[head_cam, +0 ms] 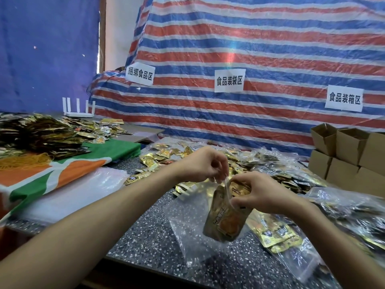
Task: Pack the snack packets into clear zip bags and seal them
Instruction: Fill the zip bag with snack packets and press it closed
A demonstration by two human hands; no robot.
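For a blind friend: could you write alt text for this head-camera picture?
The left hand and right hand pinch the top of a clear zip bag holding gold snack packets over a speckled counter. Loose packets, filled bags and cardboard boxes lie around.

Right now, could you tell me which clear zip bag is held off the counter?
The zip bag holding the gold snack packet, pinched at its top between the left hand and right hand; the others lie on the speckled counter.

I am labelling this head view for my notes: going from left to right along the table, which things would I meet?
Green and orange cloth → left hand → right hand → cardboard boxes. The clear zip bag that both hands hold overlaps them, so I leave it out.
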